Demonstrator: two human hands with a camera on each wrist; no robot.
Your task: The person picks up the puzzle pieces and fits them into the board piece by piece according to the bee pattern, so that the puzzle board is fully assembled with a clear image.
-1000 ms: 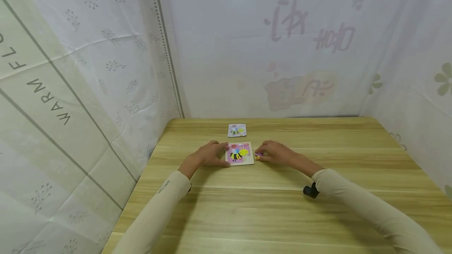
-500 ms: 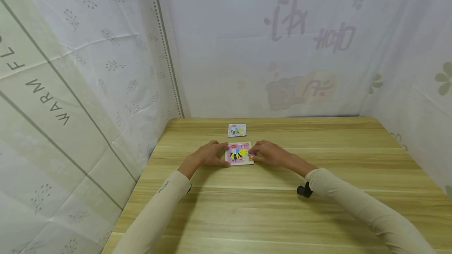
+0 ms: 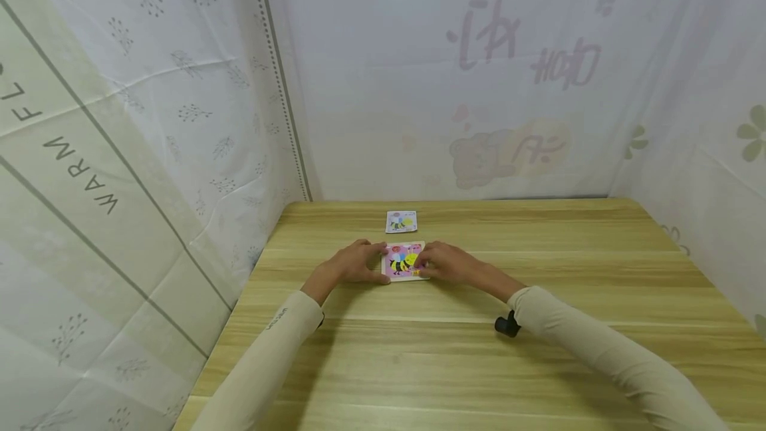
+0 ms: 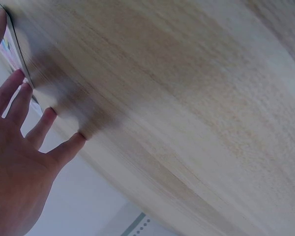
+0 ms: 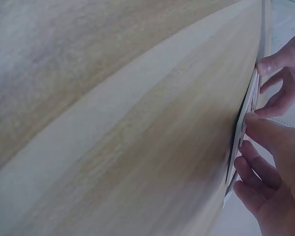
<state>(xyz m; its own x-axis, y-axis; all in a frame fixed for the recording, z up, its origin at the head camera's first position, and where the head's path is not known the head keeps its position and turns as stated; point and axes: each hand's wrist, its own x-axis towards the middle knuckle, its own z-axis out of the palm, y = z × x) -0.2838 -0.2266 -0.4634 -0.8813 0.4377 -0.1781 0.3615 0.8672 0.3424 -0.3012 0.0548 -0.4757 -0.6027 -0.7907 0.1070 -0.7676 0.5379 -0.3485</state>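
Note:
A square jigsaw puzzle board with a pale rim and a bee picture on pink lies on the table. My left hand spans its left side, thumb at the near corner and a forefinger at the far one. In the left wrist view, the fingers of that hand are spread and fairly straight. My right hand pinches a small purple and orange puzzle piece over the board's right part, partly hiding the piece and the bee's head. The right wrist view shows thumb and fingertips at the board's edge.
Beyond the board lies a small picture card with the same bee. The wood-grain table ends at a hanging patterned cloth at the back, with more cloth at both sides. A black device sits at the right wrist.
My right hand has moved left with the puzzle piece, from the table beside the board to over the board's right part. The left hand and the card have stayed put.

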